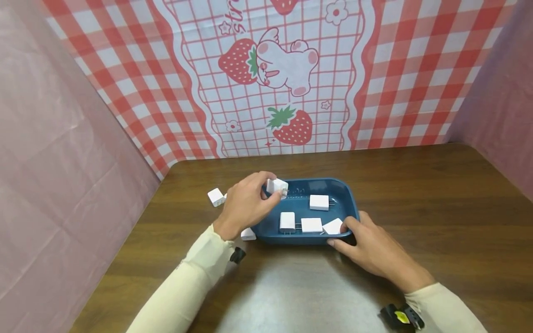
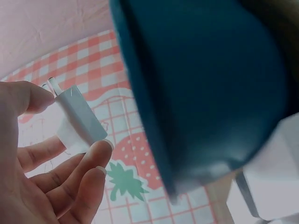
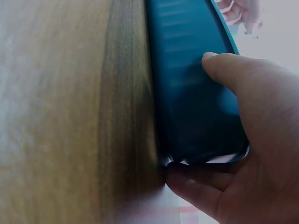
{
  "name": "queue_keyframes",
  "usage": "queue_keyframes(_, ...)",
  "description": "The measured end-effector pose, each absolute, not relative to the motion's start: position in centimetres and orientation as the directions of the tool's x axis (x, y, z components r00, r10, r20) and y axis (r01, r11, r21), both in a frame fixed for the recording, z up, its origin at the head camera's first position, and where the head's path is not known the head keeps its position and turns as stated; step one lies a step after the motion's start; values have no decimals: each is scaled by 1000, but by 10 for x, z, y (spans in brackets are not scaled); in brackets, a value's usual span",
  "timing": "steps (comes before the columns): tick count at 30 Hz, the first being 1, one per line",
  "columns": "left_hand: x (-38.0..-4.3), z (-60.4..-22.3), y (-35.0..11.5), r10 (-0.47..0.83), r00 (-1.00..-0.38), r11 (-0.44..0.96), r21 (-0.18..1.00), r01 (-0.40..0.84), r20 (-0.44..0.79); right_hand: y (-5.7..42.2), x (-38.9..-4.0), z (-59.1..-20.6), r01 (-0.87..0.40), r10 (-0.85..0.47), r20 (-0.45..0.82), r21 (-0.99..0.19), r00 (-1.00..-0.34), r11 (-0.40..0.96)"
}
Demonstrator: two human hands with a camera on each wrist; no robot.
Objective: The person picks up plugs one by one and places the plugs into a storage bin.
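Observation:
A white plug-in charger [image 1: 276, 186] with metal prongs is pinched between the thumb and fingers of my left hand [image 1: 246, 201], above the left end of a blue tray [image 1: 306, 240]. The left wrist view shows this charger [image 2: 80, 119] up close, prongs pointing away from the fingertips. My right hand [image 1: 370, 245] grips the tray's near right corner, thumb on the outer wall [image 3: 187, 93] and fingers round the end. Inside the tray lie several white chargers, among them one [image 1: 319, 202] at the back and one [image 1: 287, 222] at the front left.
Left of the tray, a white charger [image 1: 216, 197] lies on the wooden table [image 1: 166, 259]. Another charger [image 1: 248, 234] sits by the tray's near left corner, partly behind the left wrist. A checked strawberry cloth [image 1: 287, 69] hangs behind the table.

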State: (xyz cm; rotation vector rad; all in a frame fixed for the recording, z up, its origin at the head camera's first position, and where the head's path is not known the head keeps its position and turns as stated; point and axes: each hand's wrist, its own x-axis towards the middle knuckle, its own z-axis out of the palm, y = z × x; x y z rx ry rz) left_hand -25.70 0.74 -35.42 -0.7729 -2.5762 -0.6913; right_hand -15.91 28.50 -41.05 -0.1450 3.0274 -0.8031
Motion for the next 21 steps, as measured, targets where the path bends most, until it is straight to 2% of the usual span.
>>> queue_keyframes(5,-263,-348,18,440,-780,729,330,600,446,285,-159,-411,-81,-85,13,-497,-996,864)
queue_keyframes(15,-278,-340,35,438,-819,757,340,558,370,285,-159,-410,-98,-95,31,-498,-995,862)
queue_keyframes(21,-286,-337,49,479,-826,778,292,556,296,285,-159,-410,-114,-107,43,-493,-993,862)
